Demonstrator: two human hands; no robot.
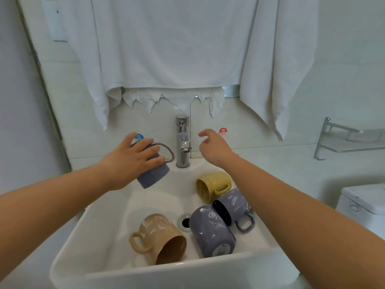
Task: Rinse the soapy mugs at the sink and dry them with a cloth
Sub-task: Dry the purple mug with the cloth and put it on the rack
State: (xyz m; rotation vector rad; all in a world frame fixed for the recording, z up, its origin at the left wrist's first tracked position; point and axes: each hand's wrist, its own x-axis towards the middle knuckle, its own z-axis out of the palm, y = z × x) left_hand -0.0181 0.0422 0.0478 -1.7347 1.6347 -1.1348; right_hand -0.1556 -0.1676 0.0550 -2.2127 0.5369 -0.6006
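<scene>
The left hand (133, 159) grasps a grey-blue ceramic mug (153, 171) tilted at nine o'clock of the chrome tap (183, 140), while the right hand (212, 146), loosely open and holding nothing, hovers at three o'clock, so rinsing seems about to start and next needs the water on.

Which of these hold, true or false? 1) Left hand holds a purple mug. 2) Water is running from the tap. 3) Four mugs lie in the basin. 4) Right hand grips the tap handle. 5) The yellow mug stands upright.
1) True: the left hand grips the held purple mug.
2) False: no stream shows at the tap.
3) True: yellow mug, tan mug and two purple mugs lie in the sink.
4) False: the right hand hovers beside it, holding nothing.
5) False: it lies on its side.
</scene>
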